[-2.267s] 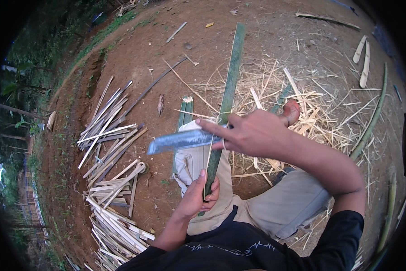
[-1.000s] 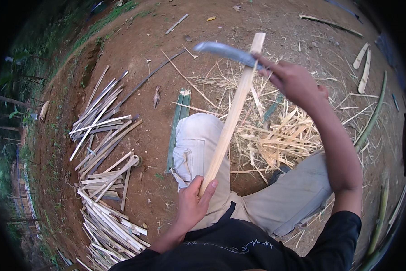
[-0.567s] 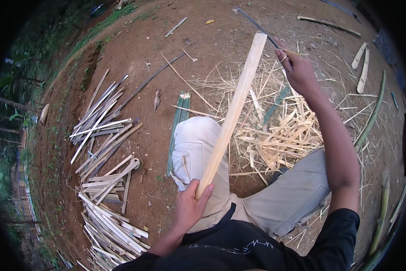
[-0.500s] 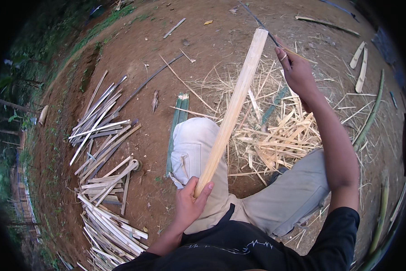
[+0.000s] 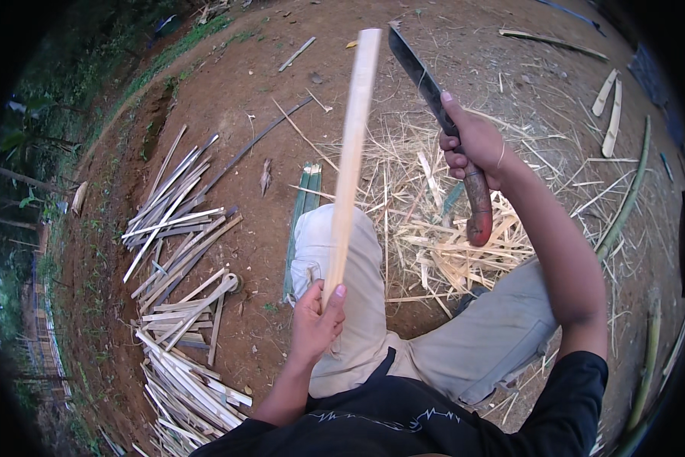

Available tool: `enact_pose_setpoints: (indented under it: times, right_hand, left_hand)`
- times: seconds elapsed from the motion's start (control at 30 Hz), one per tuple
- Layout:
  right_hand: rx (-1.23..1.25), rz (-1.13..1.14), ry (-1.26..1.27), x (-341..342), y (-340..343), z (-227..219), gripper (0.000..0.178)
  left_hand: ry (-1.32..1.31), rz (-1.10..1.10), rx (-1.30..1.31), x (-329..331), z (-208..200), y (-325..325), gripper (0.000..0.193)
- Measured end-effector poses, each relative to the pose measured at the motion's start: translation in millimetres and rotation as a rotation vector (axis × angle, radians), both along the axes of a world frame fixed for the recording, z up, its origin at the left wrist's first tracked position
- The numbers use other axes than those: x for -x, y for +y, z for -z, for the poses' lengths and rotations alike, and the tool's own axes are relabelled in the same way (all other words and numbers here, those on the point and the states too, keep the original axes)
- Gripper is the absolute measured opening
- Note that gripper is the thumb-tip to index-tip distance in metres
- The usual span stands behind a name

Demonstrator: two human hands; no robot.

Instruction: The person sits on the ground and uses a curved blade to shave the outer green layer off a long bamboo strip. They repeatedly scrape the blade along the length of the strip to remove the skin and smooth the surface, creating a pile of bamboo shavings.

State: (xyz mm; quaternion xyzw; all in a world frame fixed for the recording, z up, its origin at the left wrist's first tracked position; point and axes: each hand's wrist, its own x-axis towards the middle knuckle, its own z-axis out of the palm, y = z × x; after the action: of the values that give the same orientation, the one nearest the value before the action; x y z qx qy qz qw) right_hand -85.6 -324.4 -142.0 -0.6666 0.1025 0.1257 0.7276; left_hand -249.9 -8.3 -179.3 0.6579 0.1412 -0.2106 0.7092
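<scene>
My left hand (image 5: 317,323) grips the lower end of a long, pale bamboo strip (image 5: 348,164), which stands up and away from me over my left knee. In my right hand (image 5: 475,141) is a machete (image 5: 421,75) with a dark blade and a worn reddish-brown handle. My fingers wrap around the top of the handle, with the thumb lying along the blade's base. The blade points up and left, its tip a little to the right of the strip's far end and apart from it. Below the right hand, thin shavings (image 5: 464,255) lie heaped on the ground.
Bundles of split strips (image 5: 186,373) lie on the dirt at my left, with darker strips (image 5: 171,198) beyond them. Green bamboo pieces (image 5: 303,209) rest beside my left knee. A curved green pole (image 5: 630,186) and two pale slats (image 5: 611,118) lie at the right.
The bamboo strip has swung left and more upright in my left hand. My right hand has turned and lowered the machete, so its blade is now apart from the strip and its handle shows.
</scene>
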Motion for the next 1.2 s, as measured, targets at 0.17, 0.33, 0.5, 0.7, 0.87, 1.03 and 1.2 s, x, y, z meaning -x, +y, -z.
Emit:
enact_pose_setpoints:
  times: [0.17,0.33,0.5,0.7,0.87,1.03,1.2]
  right_hand:
    - [-0.504,0.26,0.199,5.8,19.1,-14.4,0.031]
    - [0.391,-0.115,0.174,-8.0,-32.0,15.4,0.024]
    - [0.691,-0.292,0.276,-7.5,-54.8,37.9,0.027]
    - [1.044,-0.328,0.219,-11.1,-59.9,36.7,0.032]
    - [1.12,-0.442,0.466,-4.8,-101.6,56.4,0.026]
    - [1.221,-0.65,0.719,-6.4,-142.3,90.4,0.027]
    - [1.091,-0.514,0.72,-0.5,-171.6,97.7,0.028]
  left_hand:
    - [-0.041,-0.171,-0.035,-14.0,1.9,20.1,0.021]
    - [-0.067,-0.146,-0.148,-23.7,2.1,29.9,0.025]
    - [-0.079,-0.105,-0.169,-19.7,3.3,31.8,0.026]
    - [-0.128,-0.162,-0.274,-33.7,6.5,60.8,0.031]
    - [-0.093,-0.231,-0.354,-56.5,36.1,95.5,0.03]
    - [-0.268,-0.342,-0.609,-46.0,145.7,137.4,0.027]
    - [-0.692,-0.415,-1.089,-26.3,225.3,161.3,0.027]
